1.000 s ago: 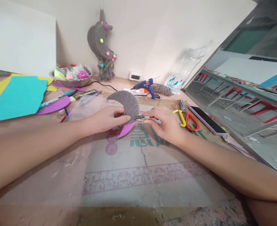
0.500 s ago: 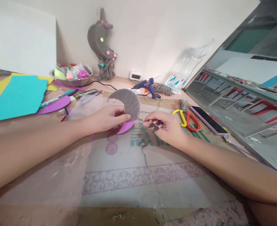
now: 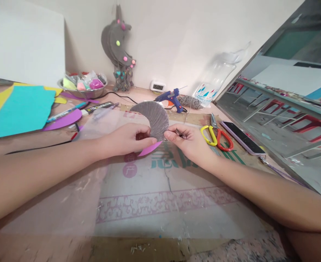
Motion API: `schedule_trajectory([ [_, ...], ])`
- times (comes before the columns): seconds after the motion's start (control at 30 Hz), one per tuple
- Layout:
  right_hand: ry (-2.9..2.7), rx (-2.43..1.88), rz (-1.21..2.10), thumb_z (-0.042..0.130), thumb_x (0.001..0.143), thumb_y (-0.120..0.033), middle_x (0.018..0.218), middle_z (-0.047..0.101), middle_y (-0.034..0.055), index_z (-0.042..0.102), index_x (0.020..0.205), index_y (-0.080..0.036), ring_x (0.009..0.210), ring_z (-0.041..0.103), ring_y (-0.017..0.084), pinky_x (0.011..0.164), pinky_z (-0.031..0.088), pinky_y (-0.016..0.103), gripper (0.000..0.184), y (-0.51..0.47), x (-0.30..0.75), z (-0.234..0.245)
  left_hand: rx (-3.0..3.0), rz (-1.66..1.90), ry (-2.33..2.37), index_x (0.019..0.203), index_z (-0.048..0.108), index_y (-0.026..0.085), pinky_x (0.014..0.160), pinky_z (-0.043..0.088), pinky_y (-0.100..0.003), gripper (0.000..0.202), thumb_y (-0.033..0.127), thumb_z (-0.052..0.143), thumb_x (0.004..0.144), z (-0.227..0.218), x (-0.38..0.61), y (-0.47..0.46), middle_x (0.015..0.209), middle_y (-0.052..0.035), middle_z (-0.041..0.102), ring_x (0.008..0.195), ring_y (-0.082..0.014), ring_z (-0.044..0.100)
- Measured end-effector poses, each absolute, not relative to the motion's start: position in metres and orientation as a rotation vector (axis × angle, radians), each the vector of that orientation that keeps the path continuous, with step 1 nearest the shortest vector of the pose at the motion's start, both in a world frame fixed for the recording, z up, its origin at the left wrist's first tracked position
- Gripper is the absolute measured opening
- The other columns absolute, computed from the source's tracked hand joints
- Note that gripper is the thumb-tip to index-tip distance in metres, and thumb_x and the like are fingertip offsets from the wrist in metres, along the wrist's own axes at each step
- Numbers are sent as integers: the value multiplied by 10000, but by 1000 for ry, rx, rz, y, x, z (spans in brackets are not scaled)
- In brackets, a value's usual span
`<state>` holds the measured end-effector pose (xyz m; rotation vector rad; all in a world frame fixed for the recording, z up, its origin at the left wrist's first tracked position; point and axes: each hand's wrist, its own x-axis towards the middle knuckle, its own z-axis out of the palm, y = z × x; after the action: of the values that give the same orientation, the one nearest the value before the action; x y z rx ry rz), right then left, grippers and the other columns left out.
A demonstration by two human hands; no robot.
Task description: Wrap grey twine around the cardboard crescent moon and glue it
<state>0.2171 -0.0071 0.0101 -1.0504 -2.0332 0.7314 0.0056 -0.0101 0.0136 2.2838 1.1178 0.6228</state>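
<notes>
Gray crescent (image 3: 158, 118), fine strands wrapped across, smooth purple end (image 3: 151, 148), left hand (image 3: 129, 139) clamped on it, right hand (image 3: 191, 143) pinching its edge

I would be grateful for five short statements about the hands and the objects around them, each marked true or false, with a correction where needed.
1. The left hand holds a gray crescent. True.
2. The right hand rests on the clock. False: the right hand is at the crescent's edge, with a small dark tool mostly hidden in it.
3. The scissors lie between the right hand and the phone. True.
4. The glue gun is red. False: the glue gun is mainly blue.
5. A purple piece shows below the crescent. True.
</notes>
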Motion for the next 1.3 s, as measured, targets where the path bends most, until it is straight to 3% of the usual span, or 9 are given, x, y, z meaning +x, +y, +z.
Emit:
schedule_trajectory([
  [0.5,-1944,-1142,841,612,790,-370,666,561,-15,632,741,-164,622,470,104,612,386,247,212,-6,217,12,2234,609,1069,594,362,181,522,274,-240,239,230,472,800,12,5,-9,562,57,358,539,-83,374],
  [0.7,-1958,-1119,829,613,788,-381,691,574,-5,632,757,-164,628,475,106,610,400,246,220,-5,217,10,2245,640,1117,594,402,178,526,293,-246,329,378,466,847,11,7,-11,562,54,373,538,-87,386],
  [1.13,-1958,-1102,834,611,788,-358,685,564,-10,633,743,-164,630,471,102,606,392,239,201,-6,217,10,2241,617,1154,590,373,180,520,280,-248,236,240,467,798,11,8,-11,562,56,362,545,-85,387],
  [1.3,-1935,-1107,842,607,798,-363,697,572,-8,640,775,-165,636,469,103,612,390,241,203,-4,219,10,2209,625,1114,600,388,180,503,296,-234,301,350,496,824,12,7,-13,554,61,379,527,-76,383],
])
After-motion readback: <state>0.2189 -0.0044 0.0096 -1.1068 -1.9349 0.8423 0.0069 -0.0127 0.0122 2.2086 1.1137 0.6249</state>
